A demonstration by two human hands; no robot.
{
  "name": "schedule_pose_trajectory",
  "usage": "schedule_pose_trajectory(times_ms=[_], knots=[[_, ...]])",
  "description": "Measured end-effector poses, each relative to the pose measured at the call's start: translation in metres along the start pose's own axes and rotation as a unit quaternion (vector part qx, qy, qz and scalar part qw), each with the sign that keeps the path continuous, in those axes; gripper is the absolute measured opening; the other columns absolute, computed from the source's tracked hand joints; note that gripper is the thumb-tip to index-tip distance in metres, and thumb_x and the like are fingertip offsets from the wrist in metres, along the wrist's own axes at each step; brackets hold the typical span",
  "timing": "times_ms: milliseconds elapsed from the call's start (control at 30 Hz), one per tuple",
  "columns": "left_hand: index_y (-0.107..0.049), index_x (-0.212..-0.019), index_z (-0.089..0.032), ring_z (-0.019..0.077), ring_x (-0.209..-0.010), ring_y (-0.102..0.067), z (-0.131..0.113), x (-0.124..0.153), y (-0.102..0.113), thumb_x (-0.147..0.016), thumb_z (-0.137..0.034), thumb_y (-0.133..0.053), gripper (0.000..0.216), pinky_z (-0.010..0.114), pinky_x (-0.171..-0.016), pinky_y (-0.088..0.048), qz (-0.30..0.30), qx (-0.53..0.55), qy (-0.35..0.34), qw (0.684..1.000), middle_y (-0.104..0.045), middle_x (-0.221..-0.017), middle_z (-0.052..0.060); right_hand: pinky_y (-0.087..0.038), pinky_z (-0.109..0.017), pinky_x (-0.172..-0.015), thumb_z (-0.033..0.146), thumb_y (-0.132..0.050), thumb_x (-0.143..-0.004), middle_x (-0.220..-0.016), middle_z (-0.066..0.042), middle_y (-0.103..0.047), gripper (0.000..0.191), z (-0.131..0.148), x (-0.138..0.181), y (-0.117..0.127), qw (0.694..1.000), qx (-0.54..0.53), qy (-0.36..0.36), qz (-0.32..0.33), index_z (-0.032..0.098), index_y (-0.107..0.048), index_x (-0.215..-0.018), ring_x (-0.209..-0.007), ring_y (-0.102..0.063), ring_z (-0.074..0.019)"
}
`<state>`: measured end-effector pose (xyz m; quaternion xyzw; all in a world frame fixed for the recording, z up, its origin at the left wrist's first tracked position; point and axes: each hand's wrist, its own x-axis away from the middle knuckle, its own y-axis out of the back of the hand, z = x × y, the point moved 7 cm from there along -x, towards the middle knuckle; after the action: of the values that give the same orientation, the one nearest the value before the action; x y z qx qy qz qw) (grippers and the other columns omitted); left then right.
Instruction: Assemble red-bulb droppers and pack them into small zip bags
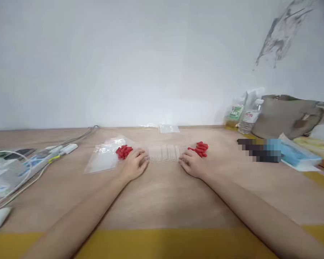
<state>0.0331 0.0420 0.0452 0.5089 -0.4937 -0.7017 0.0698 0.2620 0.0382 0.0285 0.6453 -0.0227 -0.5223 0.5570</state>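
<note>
We see a tan-and-yellow tabletop (163, 201) bearing a row of slender transparent tubes (164, 153). From these, we find a heap of small red pieces (122, 151) at nine o'clock, clear plastic bags (104, 160) farther out, and a second red heap (202, 148) at three.

1. Stretches the left arm (95, 207) and the right arm (241, 201) forward, both bare, slanting inward from the lower corners of the view.
2. Rests the left hand (135, 165) palm down with loosely bent fingers (140, 154), thumb side inward.
3. Mirrors that pose with the right hand (193, 164).
4. Sets both hands well apart at about equal reach, with nearly straight wrists.
</note>
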Motion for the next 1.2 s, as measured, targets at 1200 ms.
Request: schedule_pose_trajectory(times_ms=[1200], knots=[[-0.068, -0.081, -0.015, 0.0315, -0.102, -0.041, 0.028, -0.054, -0.037, -0.071, -0.044, -0.044, 0.04, 0.043, -0.083, -0.029, 0.183, -0.162, 0.307, 0.92, -0.055, -0.104, 0.016, -0.016, -0.039, -0.079, 0.028, -0.041, -0.084, -0.081, -0.007, -0.065, 0.02, -0.055, -0.004, 0.014, 0.946, 0.24, -0.214, -0.037, 0.016, -0.057, -0.081, -0.085, -0.048, -0.0212]])
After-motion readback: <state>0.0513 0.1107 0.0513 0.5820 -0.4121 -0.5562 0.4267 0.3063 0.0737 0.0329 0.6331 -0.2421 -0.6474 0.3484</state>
